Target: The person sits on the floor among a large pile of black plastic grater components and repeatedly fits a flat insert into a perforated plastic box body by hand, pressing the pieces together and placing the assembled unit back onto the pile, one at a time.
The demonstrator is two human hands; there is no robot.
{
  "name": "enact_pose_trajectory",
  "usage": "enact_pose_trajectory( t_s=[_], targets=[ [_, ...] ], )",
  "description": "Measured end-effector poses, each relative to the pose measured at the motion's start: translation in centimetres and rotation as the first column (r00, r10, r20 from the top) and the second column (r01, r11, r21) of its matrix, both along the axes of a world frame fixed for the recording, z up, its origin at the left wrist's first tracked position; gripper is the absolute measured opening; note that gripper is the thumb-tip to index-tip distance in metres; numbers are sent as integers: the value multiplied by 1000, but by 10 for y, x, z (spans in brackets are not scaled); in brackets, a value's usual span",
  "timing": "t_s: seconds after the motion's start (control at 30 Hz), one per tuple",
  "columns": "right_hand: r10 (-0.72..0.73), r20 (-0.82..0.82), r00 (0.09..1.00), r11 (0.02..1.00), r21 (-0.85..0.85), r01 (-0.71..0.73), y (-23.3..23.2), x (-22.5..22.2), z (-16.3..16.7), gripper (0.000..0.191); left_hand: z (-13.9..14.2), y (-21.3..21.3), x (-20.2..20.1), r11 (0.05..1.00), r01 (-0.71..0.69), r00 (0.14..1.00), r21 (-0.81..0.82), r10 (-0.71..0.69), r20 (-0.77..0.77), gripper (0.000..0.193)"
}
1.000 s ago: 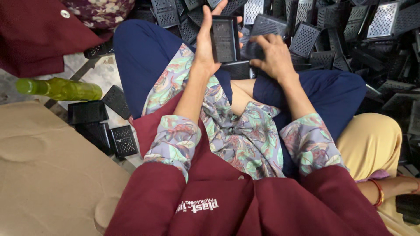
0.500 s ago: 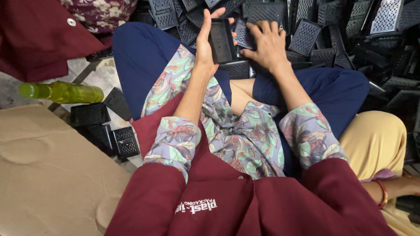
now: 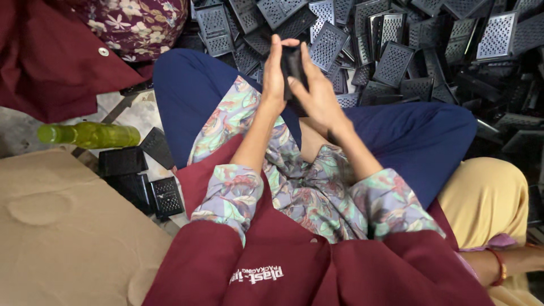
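Observation:
My left hand [image 3: 275, 76] and my right hand [image 3: 317, 90] are pressed against the two sides of a small black plastic part [image 3: 292, 65], held upright above my lap. The left palm covers its left face; the right fingers wrap its right edge. Most of the part is hidden between the hands. Just beyond them lies a big heap of black perforated plastic pieces [image 3: 396, 51].
A green bottle [image 3: 90, 135] lies on the floor at the left. Below it sit a few black parts [image 3: 139, 178]. A tan sack or cushion [image 3: 62, 238] fills the lower left. Another person's yellow-clad leg [image 3: 487, 204] and an arm with a red bangle [image 3: 498, 266] are at the right.
My right hand has left the heap and come in against the black part in my left hand, which has turned edge-on between both hands. The view has shifted slightly.

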State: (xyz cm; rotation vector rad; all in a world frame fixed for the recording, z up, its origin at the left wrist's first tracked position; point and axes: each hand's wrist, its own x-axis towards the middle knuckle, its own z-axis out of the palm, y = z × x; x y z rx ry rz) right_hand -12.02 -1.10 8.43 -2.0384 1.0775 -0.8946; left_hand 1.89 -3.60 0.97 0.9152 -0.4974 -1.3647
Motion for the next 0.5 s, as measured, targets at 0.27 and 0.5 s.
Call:
enact_pose_trajectory(
  t_s=[0.27,0.5],
  targets=[
    [-141,-57,988,988,-77,137,23,12,13,47,6,1,0,996,-60,996,-65,65,67,59],
    [-220,-122,968,974,-76,212,22,26,9,45,1,0,-6,984,-108,982,-140,128,136,55]
  ],
)
